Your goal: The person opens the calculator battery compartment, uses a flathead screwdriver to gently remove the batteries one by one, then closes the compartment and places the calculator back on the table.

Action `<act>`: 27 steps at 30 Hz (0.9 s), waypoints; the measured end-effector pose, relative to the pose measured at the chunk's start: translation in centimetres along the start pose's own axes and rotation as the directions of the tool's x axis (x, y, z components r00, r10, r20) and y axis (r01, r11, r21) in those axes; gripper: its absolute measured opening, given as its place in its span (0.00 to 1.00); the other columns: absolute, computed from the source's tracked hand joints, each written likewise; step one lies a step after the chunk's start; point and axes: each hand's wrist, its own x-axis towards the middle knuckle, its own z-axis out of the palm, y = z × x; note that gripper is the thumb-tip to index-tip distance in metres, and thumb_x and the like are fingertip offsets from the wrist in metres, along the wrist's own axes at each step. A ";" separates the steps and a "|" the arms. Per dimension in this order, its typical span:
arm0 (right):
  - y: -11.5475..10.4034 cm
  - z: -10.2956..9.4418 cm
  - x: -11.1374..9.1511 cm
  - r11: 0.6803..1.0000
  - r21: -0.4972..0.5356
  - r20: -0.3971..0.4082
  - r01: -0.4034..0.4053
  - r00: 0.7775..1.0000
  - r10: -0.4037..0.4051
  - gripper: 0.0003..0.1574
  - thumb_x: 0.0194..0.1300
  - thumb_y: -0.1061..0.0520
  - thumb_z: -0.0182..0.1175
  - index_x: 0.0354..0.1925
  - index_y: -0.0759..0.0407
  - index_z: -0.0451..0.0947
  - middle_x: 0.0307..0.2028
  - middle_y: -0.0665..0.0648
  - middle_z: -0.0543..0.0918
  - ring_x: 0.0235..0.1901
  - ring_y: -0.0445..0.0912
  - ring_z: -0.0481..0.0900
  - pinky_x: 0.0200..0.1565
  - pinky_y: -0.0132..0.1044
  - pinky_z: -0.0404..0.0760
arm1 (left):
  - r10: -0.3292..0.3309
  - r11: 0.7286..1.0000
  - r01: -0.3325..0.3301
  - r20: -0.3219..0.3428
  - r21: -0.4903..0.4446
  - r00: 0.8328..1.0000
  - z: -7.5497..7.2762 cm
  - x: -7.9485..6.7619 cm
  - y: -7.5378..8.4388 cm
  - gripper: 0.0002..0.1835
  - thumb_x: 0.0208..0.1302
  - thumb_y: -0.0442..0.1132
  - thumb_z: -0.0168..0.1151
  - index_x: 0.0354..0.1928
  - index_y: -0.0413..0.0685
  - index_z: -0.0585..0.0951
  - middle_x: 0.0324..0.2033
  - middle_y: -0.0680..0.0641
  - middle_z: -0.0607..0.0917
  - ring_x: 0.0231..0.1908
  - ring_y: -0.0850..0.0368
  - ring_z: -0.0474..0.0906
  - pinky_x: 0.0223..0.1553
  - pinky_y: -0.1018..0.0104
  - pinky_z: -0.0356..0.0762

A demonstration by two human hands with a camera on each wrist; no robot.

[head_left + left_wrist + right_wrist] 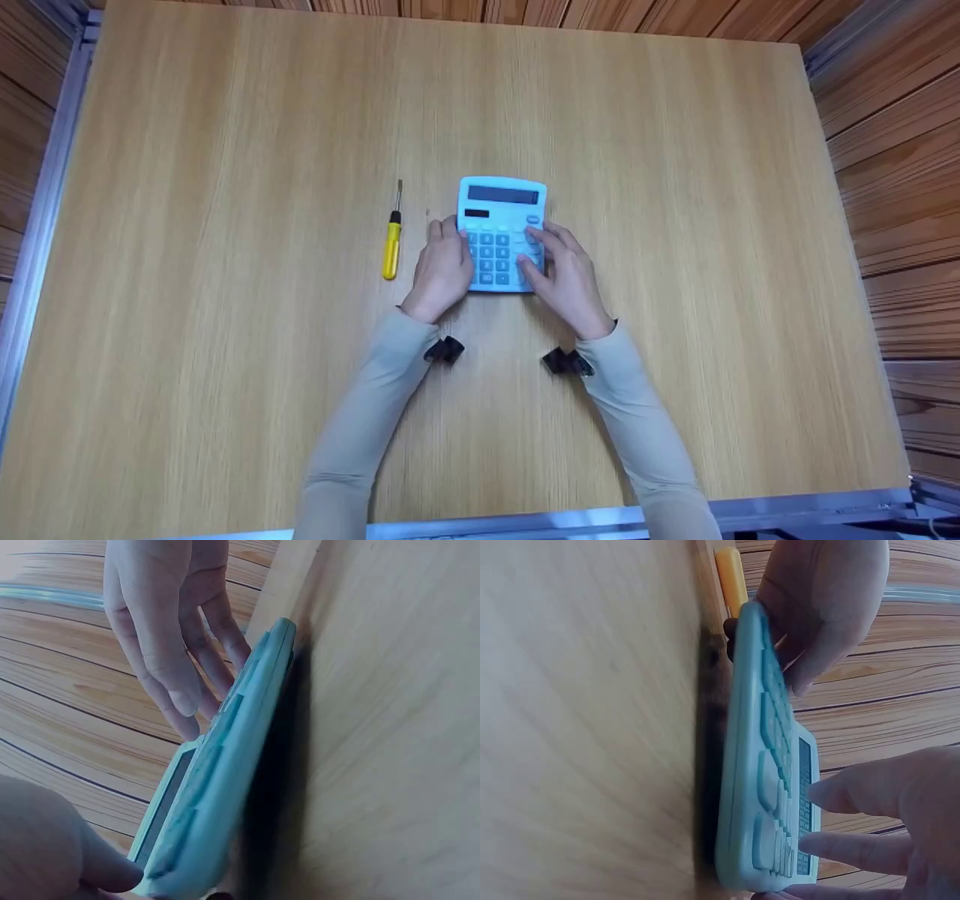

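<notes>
A light-blue calculator (503, 195) is held slightly above the wooden table, with a dark gap under its near edge in both wrist views. My left hand (442, 271) grips its left side, thumb (112, 866) on the top face and fingertips beneath. Over the keys on the right side is my right hand (568, 279), its thumb and index finger extended toward the buttons; its other fingers lie along the right edge. In the right wrist view, the right thumb and index finger (862, 851) point at the calculator. Whether they press a key cannot be told.
A screwdriver (392, 244) with a yellow handle lies on the table (247, 315) left of the calculator, tip pointing away. Metal rails (517, 523) run along the near and left sides. Wood-panelled walls (900, 187) stand around the table.
</notes>
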 end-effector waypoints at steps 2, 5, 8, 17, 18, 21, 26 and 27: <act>-0.1 0.1 0.0 1.000 0.008 0.003 -0.004 1.000 0.004 0.28 0.68 0.53 0.58 0.62 0.64 0.71 0.64 0.67 0.68 0.60 0.55 0.73 0.59 0.44 0.74 | -0.011 1.000 0.011 0.001 -0.011 1.000 -0.1 -0.1 0.1 0.25 0.77 0.39 0.32 0.68 0.32 0.59 0.52 0.37 0.69 0.42 0.50 0.72 0.44 0.60 0.76; -0.3 0.1 0.0 1.000 0.019 0.008 -0.013 1.000 0.013 0.29 0.68 0.51 0.58 0.63 0.63 0.71 0.64 0.67 0.68 0.60 0.55 0.73 0.57 0.43 0.77 | -0.024 0.999 0.024 0.002 -0.040 1.000 -0.2 -0.1 0.2 0.24 0.77 0.38 0.31 0.68 0.33 0.60 0.54 0.38 0.69 0.47 0.51 0.73 0.52 0.60 0.75; -0.6 0.1 0.0 0.999 0.036 0.014 -0.021 1.000 0.021 0.30 0.69 0.48 0.57 0.64 0.61 0.70 0.64 0.66 0.69 0.62 0.55 0.71 0.56 0.43 0.77 | -0.018 0.997 0.016 -0.013 -0.080 1.000 -0.5 -0.1 0.5 0.22 0.76 0.35 0.32 0.66 0.33 0.61 0.56 0.38 0.70 0.53 0.50 0.72 0.60 0.60 0.71; -1.9 -0.1 0.2 0.997 0.023 0.129 -0.072 0.989 0.068 0.41 0.70 0.33 0.44 0.71 0.53 0.60 0.70 0.66 0.60 0.70 0.57 0.59 0.68 0.50 0.62 | 0.040 0.981 -0.049 -0.051 -0.190 0.998 -1.3 -0.7 1.4 0.18 0.76 0.34 0.33 0.63 0.36 0.61 0.42 0.39 0.79 0.41 0.50 0.78 0.42 0.62 0.78; -2.0 -0.1 0.2 0.996 0.016 0.147 -0.087 0.986 0.084 0.42 0.70 0.32 0.43 0.72 0.53 0.58 0.71 0.66 0.58 0.71 0.57 0.57 0.69 0.50 0.60 | 0.046 0.978 -0.054 -0.045 -0.200 0.998 -1.3 -0.8 1.5 0.18 0.76 0.35 0.33 0.63 0.36 0.60 0.42 0.39 0.79 0.41 0.51 0.78 0.41 0.63 0.78; -2.5 -0.2 0.2 0.992 -0.009 0.200 -0.130 0.971 0.129 0.47 0.69 0.28 0.40 0.74 0.52 0.52 0.73 0.68 0.52 0.72 0.59 0.53 0.70 0.53 0.56 | 0.070 0.972 -0.075 -0.030 -0.223 0.997 -1.3 -1.0 1.8 0.18 0.77 0.36 0.34 0.64 0.37 0.59 0.44 0.39 0.80 0.41 0.51 0.80 0.41 0.65 0.80; -3.0 -0.2 0.3 0.985 -0.046 0.262 -0.167 0.949 0.173 0.54 0.65 0.24 0.40 0.76 0.52 0.42 0.74 0.68 0.44 0.73 0.60 0.47 0.70 0.54 0.54 | 0.103 0.957 -0.104 -0.020 -0.271 0.995 -1.4 -1.5 2.0 0.19 0.76 0.37 0.38 0.64 0.38 0.60 0.48 0.39 0.80 0.40 0.52 0.81 0.37 0.67 0.81; -3.1 -0.2 0.3 0.984 -0.046 0.267 -0.170 0.947 0.176 0.55 0.64 0.23 0.41 0.76 0.52 0.41 0.74 0.68 0.44 0.73 0.60 0.47 0.70 0.54 0.54 | 0.103 0.953 -0.103 -0.017 -0.285 0.995 -1.4 -1.5 2.0 0.19 0.76 0.37 0.39 0.64 0.39 0.60 0.49 0.40 0.80 0.38 0.53 0.81 0.35 0.68 0.81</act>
